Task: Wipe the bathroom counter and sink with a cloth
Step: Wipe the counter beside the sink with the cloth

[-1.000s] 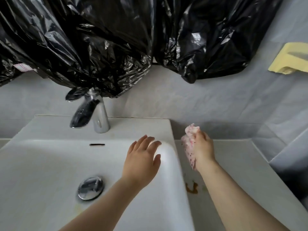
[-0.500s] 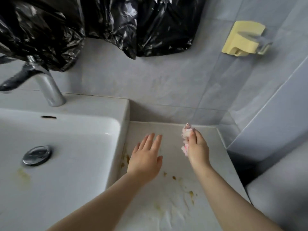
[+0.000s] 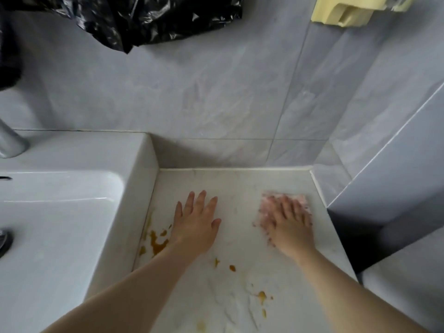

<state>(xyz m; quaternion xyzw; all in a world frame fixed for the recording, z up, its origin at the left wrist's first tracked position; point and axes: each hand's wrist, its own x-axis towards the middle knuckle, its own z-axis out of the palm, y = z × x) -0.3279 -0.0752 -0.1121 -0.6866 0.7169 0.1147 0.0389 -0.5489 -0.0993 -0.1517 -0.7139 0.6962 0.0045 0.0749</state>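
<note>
Sink: the white rectangular ceramic sink (image 3: 72,212) fills the left side, its raised right wall standing against the table; a chrome tap base (image 3: 10,140) shows at the far left edge.
Table: the white marble-patterned table (image 3: 230,188) runs from the sink wall to the grey tiled corner on the right.
Stains: orange-brown spilled stains (image 3: 157,243) lie just beside the sink wall, near the left wrist; smaller drops (image 3: 231,267) sit between the two forearms, and more (image 3: 262,296) lie nearer the camera.
Left hand: the left hand (image 3: 195,224) is flat, palm down, fingers spread and empty, over the table just right of the sink; whether it touches the surface cannot be told.
Cloth: the pink speckled cloth (image 3: 298,198) lies spread on the table near the back right corner, well apart from the left hand.
Right hand: the right hand (image 3: 288,224) presses flat on the cloth, fingers spread, the cloth showing beyond the fingertips and along the thumb side.
Wall: a crumpled black plastic bag (image 3: 149,18) hangs top left; a pale yellow plastic holder (image 3: 346,10) is fixed top right.
</note>
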